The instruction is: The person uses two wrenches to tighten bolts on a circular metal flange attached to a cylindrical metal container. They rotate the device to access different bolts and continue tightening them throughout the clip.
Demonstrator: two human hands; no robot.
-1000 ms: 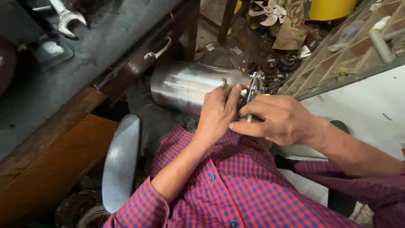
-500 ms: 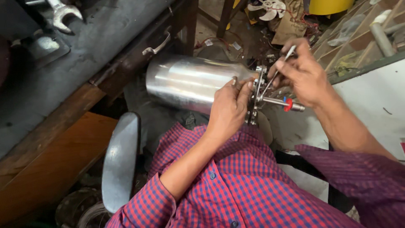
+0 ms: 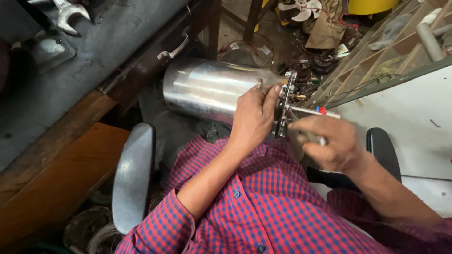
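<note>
A shiny steel cylinder (image 3: pixel 207 89) lies on its side across my lap, its base end with a round plate and small parts (image 3: pixel 285 101) facing right. My left hand (image 3: pixel 254 117) grips that base end, fingers over the rim. My right hand (image 3: pixel 329 141) is closed around a slim metal tool (image 3: pixel 313 111) with a red mark, whose tip points into the base plate. The hand is blurred, so the grip is hard to read in detail.
A dark workbench (image 3: pixel 94 51) with a large spanner (image 3: pixel 70 16) and a drawer handle (image 3: pixel 173 49) stands at left. Black chair armrests (image 3: pixel 134 174) flank me. Wooden pigeonhole shelves (image 3: pixel 391 51) at right, a white surface (image 3: pixel 405 122) below them, and clutter with a small fan (image 3: pixel 294 9) beyond.
My right hand has dropped from above the base plate to below and right of it, still with the tool. The cylinder shifted slightly; my left hand kept its grip.
</note>
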